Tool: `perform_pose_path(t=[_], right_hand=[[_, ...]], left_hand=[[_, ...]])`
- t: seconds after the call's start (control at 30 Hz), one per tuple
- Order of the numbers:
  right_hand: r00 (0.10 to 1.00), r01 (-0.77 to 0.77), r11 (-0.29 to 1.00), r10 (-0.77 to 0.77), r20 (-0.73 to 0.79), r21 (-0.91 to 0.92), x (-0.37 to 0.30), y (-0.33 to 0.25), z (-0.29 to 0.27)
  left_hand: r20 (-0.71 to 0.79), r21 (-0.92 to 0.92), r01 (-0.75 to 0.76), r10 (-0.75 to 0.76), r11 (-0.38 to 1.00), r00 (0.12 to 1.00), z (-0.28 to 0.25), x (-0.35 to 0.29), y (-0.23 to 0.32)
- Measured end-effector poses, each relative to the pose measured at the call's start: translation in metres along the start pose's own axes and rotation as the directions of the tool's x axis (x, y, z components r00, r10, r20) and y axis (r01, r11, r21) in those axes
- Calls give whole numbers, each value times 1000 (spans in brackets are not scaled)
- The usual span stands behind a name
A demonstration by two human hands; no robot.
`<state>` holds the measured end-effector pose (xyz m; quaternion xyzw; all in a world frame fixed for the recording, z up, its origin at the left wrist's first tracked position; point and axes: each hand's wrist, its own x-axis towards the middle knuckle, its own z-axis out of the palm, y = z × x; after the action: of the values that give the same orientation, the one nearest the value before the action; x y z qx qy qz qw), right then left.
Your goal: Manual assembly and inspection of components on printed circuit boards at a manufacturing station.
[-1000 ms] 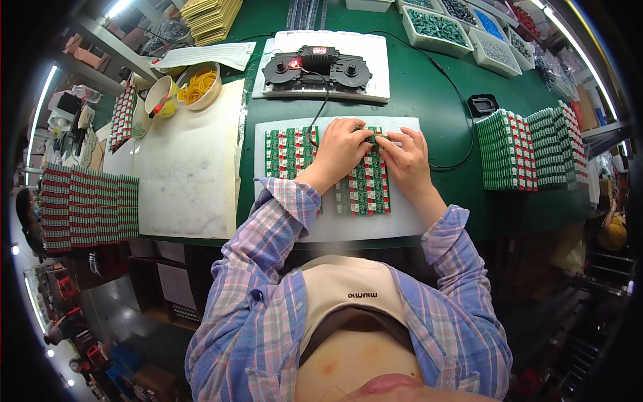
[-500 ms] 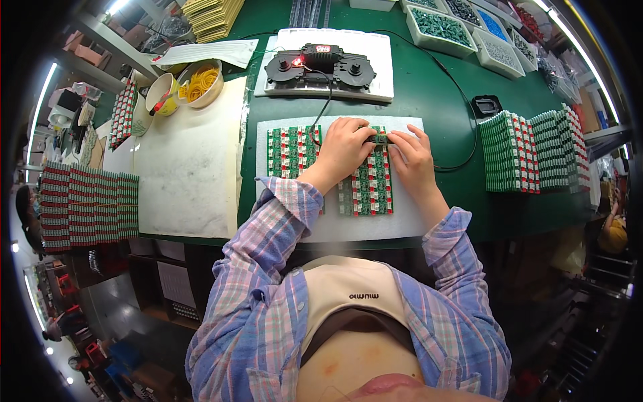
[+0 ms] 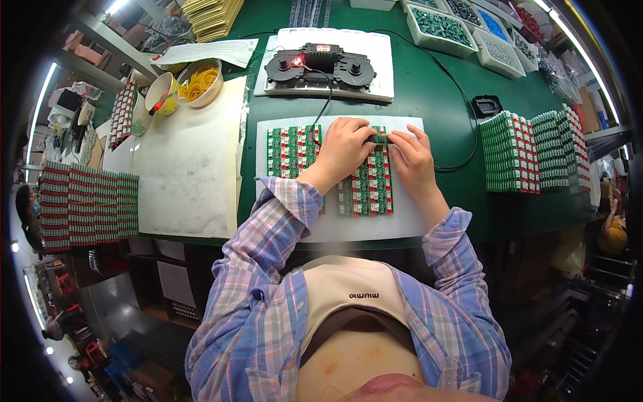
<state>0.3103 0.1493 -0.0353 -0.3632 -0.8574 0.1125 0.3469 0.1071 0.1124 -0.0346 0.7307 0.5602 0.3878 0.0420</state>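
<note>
Two green circuit-board panels with red and white parts lie side by side on a white foam sheet point(image 3: 402, 224): a left panel point(image 3: 284, 151) and a right panel point(image 3: 372, 191). Over the far part of the right panel, a small dark block point(image 3: 380, 139) sits between my fingertips; its exact kind is too small to make out. My left hand point(image 3: 343, 149) pinches its left end, with the palm covering the gap between the panels. My right hand point(image 3: 413, 155) has thumb and forefinger closed on the right end. A black cable point(image 3: 324, 108) passes behind my left hand.
Beyond the foam, a black two-reel device point(image 3: 320, 65) with a red light rests on a white board. Stacked circuit panels point(image 3: 512, 153) stand at right, more stacks point(image 3: 87, 204) at left. Parts bins point(image 3: 439, 32) line the far right; a rubber-band bowl point(image 3: 201, 84) stands far left.
</note>
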Motion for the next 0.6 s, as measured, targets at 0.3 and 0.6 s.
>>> perform_pose_path(t=[0.3,0.6], right_hand=[[1000,17,1000,-17,-9,4,1,-2,-1],[995,77,987,-86,-54,-143,2,-2,2]], left_hand=[[-21,14,-18,19,1000,1000,2,-1,-1],[-60,137,-34,43,990,997,1,0,5]])
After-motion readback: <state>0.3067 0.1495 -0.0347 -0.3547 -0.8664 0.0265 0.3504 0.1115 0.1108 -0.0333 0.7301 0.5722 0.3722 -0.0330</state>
